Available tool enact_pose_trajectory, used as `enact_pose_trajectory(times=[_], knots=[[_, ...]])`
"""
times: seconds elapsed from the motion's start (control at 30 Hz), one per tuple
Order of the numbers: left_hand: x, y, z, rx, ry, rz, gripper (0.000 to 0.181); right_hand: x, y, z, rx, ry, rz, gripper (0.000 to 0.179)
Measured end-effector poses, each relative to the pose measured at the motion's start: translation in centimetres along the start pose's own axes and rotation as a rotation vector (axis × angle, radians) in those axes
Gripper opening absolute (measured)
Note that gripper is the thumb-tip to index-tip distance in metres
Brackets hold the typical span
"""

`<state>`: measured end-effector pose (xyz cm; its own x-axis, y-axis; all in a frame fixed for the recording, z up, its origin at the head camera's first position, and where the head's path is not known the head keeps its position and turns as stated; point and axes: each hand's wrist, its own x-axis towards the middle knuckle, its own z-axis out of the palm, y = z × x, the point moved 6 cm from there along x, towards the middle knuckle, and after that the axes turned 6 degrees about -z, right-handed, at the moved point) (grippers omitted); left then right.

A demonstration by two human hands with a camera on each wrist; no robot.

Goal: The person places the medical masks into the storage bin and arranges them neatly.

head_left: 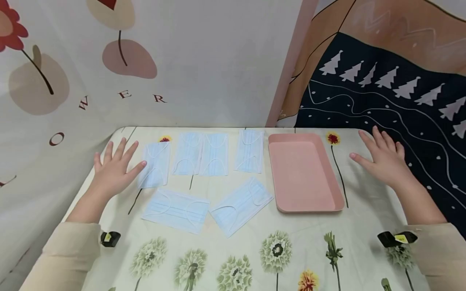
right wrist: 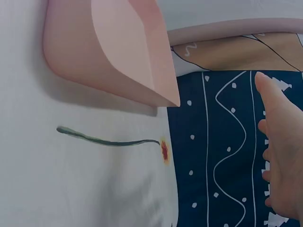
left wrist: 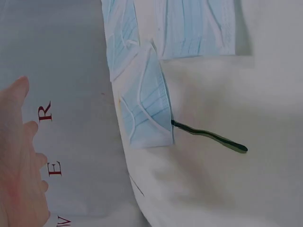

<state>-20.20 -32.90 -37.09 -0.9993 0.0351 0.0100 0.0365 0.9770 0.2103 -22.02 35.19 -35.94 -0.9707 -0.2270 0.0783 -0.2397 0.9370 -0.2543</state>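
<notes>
Several light blue face masks lie flat on the table, each with white ear loops. One mask (head_left: 155,165) at the far left is nearest to my left hand (head_left: 114,169), whose fingers are spread, holding nothing. Three upright masks stand in a back row, among them a mask (head_left: 249,151) beside the tray. Two slanted masks lie in front, a left one (head_left: 176,209) and a right one (head_left: 242,206). To their right sits a pink rectangular tray (head_left: 307,173) with a bare inside. My right hand (head_left: 382,159), fingers spread, is right of the tray and holds nothing.
A white tablecloth (head_left: 218,250) printed with flowers covers the table. A pale printed curtain (head_left: 218,60) hangs behind its back edge, and a dark cloth with white trees (head_left: 382,93) hangs at the right. Each sleeve cuff has a black strap end (head_left: 110,239) near it.
</notes>
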Motion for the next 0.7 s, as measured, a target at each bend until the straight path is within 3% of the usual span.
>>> enact_pose_trajectory(times=[0.3,0.7], knots=[[-0.9,0.6,-0.1,-0.044,0.049,0.031,0.073,-0.4,0.2,1.0,0.114,0.044,-0.047,0.075],[-2.3,1.7,0.3,-0.110,0.100,0.058,0.074,-0.7,0.5,2.9,0.404,0.091,-0.109,0.064]])
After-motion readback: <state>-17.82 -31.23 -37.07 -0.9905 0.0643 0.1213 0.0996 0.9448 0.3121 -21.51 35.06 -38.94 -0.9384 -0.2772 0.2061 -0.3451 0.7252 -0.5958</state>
